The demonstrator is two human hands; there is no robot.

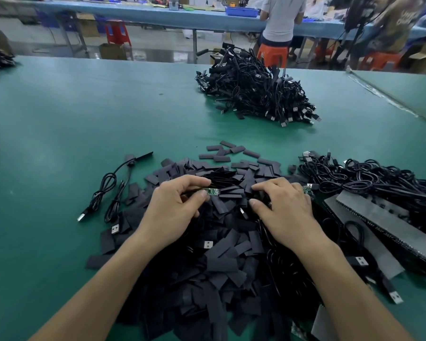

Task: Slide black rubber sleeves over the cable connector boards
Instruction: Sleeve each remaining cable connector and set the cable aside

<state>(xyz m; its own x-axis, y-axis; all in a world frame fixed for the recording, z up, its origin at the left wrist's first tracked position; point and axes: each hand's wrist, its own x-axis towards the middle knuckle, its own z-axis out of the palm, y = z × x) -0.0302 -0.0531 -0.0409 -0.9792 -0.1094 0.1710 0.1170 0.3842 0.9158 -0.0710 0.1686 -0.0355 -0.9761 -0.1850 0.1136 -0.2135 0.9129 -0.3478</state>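
A big heap of flat black rubber sleeves (pixel 219 262) covers the green table (pixel 59 143) in front of me. My left hand (pixel 175 210) pinches a small green connector board (pixel 212 191) between thumb and fingers, its tip sticking out to the right above the heap. My right hand (pixel 280 207) lies curled on the sleeves just to the right, fingertips down among them; what it holds is hidden. Another green board (pixel 307 189) shows beside its knuckles.
A tangle of unsleeved black USB cables (pixel 379 185) lies at the right, beside grey foam strips (pixel 389 227). A pile of sleeved cables (pixel 256 89) sits farther back. Two loose cables (pixel 108 193) lie at the left. People sit on orange stools at the far bench.
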